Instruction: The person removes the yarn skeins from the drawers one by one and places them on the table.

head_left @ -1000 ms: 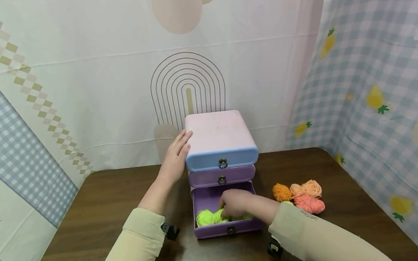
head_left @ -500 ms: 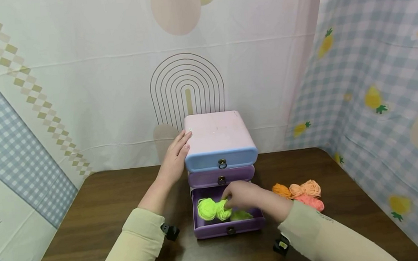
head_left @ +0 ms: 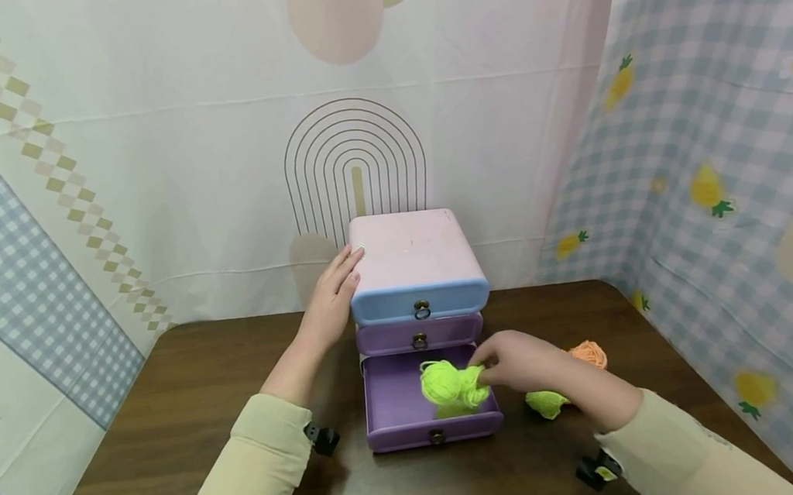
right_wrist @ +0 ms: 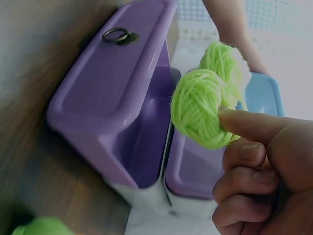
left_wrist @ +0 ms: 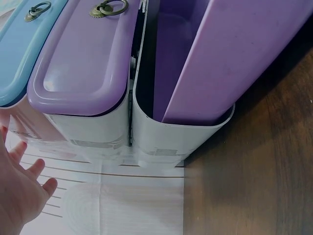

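Note:
My right hand (head_left: 520, 360) pinches a neon yellow-green skein of yarn (head_left: 449, 383), tied in at the middle, over the right part of the pulled-out bottom drawer (head_left: 393, 387). In the right wrist view, thumb and finger grip one end of the skein (right_wrist: 200, 107) and the other fingers curl beneath. My left hand (head_left: 329, 303) rests with its fingers extended against the upper left side of the drawer cabinet (head_left: 414, 250), which has a pink top, a blue top drawer (head_left: 394, 306) and a purple middle drawer (head_left: 386, 339).
Right of the drawer on the brown wooden table (head_left: 228, 416) lie another yellow-green yarn bundle (head_left: 547, 403) and a peach one (head_left: 590, 353), partly hidden by my right arm. A patterned cloth (head_left: 223, 176) hangs behind the table.
My right hand has lifted the yellow-green skein out from the bottom of the drawer and carried it to the right. My left hand stays on the cabinet.

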Action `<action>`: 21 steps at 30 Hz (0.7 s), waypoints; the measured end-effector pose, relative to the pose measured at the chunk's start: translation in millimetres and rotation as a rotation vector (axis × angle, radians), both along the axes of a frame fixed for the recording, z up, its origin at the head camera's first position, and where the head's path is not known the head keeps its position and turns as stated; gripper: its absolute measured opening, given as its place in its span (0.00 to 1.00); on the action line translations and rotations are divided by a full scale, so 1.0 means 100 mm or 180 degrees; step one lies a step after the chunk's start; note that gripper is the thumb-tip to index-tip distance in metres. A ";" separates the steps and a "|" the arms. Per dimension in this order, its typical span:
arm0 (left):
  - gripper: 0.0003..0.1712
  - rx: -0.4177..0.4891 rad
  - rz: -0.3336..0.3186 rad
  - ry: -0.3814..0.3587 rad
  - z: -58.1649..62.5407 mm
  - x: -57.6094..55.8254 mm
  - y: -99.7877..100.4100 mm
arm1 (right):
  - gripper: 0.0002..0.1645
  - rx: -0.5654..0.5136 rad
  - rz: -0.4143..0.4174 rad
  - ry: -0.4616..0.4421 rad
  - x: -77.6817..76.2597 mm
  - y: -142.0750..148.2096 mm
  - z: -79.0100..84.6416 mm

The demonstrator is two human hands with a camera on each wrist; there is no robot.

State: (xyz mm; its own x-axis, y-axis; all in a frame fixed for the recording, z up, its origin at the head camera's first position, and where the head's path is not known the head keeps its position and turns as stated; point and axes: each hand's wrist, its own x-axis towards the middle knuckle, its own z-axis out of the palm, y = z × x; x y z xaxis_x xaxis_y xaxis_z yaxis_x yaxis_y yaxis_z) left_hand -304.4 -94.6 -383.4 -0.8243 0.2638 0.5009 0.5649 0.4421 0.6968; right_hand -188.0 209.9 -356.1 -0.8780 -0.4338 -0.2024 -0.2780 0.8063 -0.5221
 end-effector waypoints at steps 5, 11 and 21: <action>0.27 -0.0010 -0.0006 0.0013 0.00 0.00 0.00 | 0.11 -0.0075 -0.0125 -0.0076 0.15 0.26 0.02; 0.27 -0.0002 0.0001 0.0032 -0.01 -0.01 0.00 | 0.11 -0.0111 -0.0195 -0.0101 0.30 0.57 -0.01; 0.27 -0.0016 0.0015 0.0028 0.00 0.00 0.00 | 0.12 -0.0173 -0.0288 -0.0374 0.43 1.11 -0.25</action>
State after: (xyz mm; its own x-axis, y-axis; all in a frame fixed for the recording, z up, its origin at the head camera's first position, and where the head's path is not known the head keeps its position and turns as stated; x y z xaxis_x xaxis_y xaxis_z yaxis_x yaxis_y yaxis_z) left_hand -304.3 -94.4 -383.2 -0.8212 0.2625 0.5068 0.5688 0.4483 0.6895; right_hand -144.6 320.9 -381.6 -0.8856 -0.3671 -0.2845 -0.1399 0.7949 -0.5903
